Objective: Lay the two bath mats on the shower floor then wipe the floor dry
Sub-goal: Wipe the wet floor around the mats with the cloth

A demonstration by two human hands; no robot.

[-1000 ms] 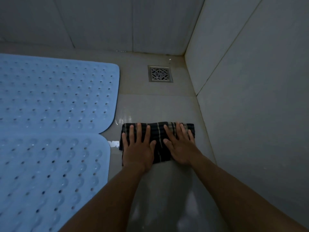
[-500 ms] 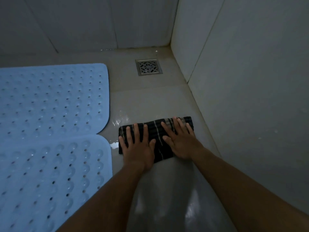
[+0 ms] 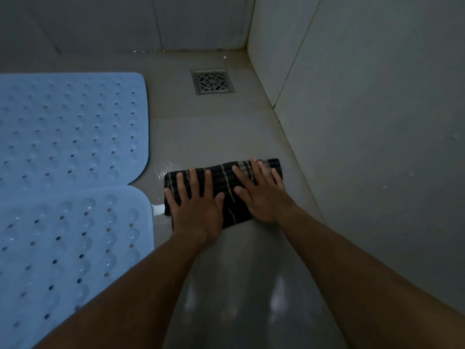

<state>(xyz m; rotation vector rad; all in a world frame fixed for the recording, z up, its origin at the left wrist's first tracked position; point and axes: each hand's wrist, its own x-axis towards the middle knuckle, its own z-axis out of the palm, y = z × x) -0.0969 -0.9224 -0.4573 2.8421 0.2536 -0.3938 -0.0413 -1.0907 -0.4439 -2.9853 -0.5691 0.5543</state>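
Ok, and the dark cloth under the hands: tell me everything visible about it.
The cloth is a dark, folded fabric rag with thin pale stripes crossing in a plaid pattern. It lies flat on the shower floor, between the blue mats and the right wall. The left hand and right hand press on it, palms down, fingers spread. Shiny wet patches show on the floor by its left edge. The drain lies beyond it.
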